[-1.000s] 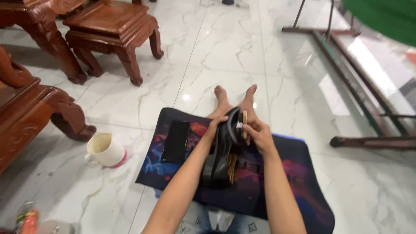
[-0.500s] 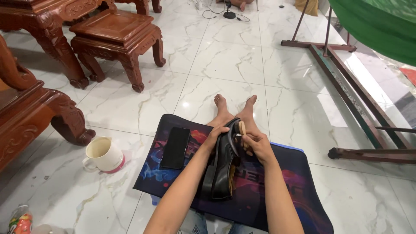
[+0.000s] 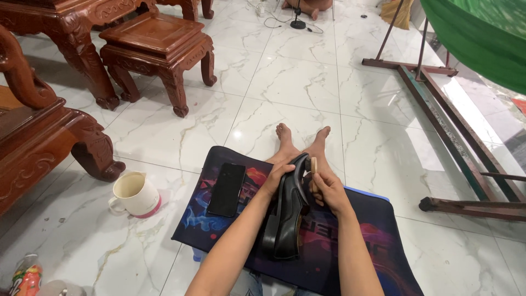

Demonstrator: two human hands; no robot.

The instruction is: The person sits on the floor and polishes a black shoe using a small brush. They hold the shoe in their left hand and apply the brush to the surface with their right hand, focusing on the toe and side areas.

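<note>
Black glossy shoe [image 3: 287, 216] gripped in left hand [image 3: 276, 178]; right hand [image 3: 327, 189] clenched on prob. wooden brush [image 3: 314, 166].

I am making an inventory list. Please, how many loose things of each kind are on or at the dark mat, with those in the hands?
Black shoe: 1, in left hand
Wooden brush: 1, in right hand
Black phone: 1, flat on mat
Cream mug: 1, on floor beside mat
Total: 4
</note>
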